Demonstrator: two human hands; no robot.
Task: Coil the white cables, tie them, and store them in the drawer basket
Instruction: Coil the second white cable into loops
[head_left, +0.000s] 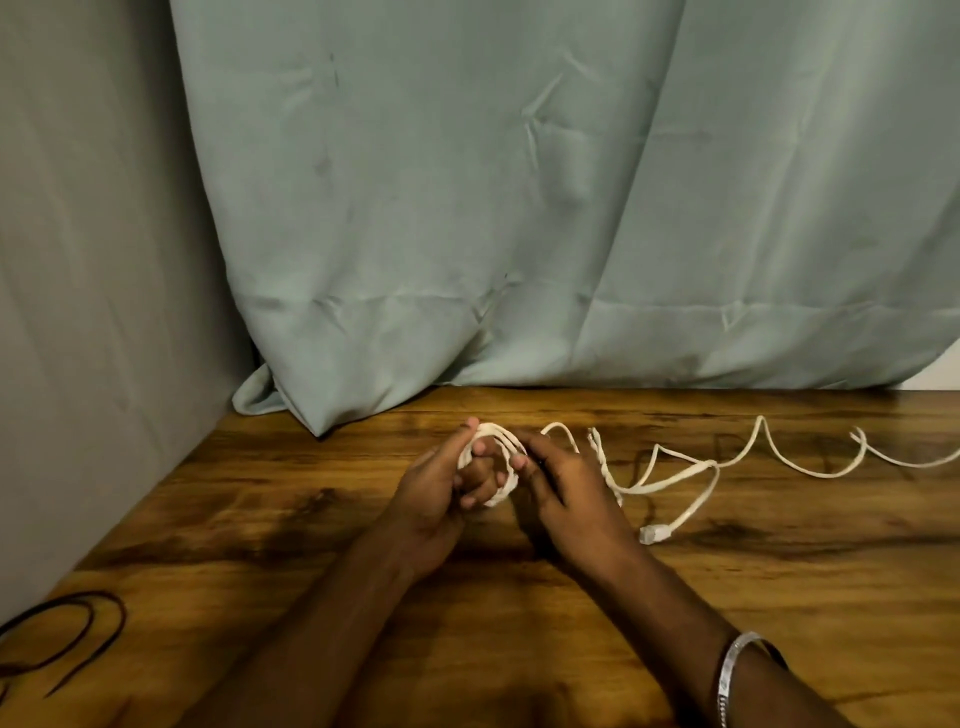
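Note:
A small coil of white cable (497, 441) sits over the middle of the wooden table (322, 525), held between both hands. My left hand (441, 493) grips the coil's left side, with fingers through the loop and the thumb over the top. My right hand (561, 493) pinches the coil's right side. More loose white cable (675, 478) trails in waves to the right across the table. A white plug (655, 533) lies at one end. Whether this is one cable or two, I cannot tell. No drawer basket is in view.
A pale green curtain (467, 208) hangs behind the table and bunches onto its back edge. A grey wall (78, 312) closes the left side. A thin black cord (67, 639) loops at the table's near left corner. A silver bracelet (732, 670) is on my right wrist.

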